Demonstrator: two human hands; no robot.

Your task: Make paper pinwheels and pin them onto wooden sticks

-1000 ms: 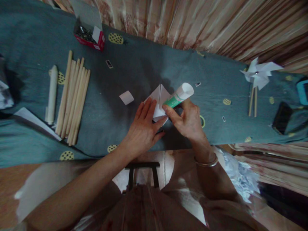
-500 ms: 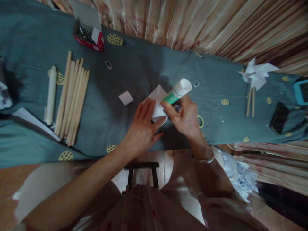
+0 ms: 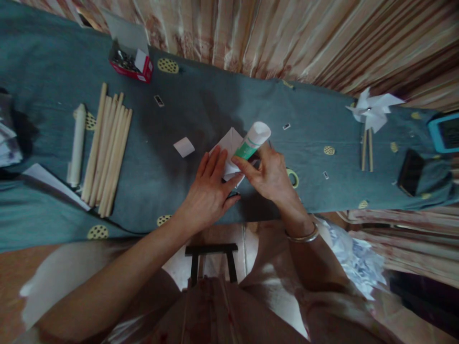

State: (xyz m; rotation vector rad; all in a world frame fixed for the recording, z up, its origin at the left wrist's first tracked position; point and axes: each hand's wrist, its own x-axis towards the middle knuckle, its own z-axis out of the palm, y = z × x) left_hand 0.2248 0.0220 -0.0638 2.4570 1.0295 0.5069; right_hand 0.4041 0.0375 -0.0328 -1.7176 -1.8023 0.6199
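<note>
A folded piece of white paper [image 3: 229,140] lies on the cloth in front of me. My left hand [image 3: 210,188] rests on its left and near edges, fingers stretched out. In my right hand [image 3: 269,173] is a green and white glue stick [image 3: 253,139], tilted with its lower end at the paper. My fingers hide that lower end, so the contact cannot be made out. A small white paper square [image 3: 184,147] lies left of the folded paper. Just right of my right hand is a roll of tape [image 3: 293,177], partly hidden.
Several wooden sticks [image 3: 107,153] and a white tube [image 3: 77,145] lie at the left. Behind them stands an open red box [image 3: 129,71] of small metal pieces. A paper pinwheel [image 3: 373,109], a dark phone-like object [image 3: 410,172] and a blue-framed device [image 3: 444,133] are at the right.
My right hand and the glue stick have shifted slightly left over the paper. The left hand keeps its place on the paper. The whole view has moved a little.
</note>
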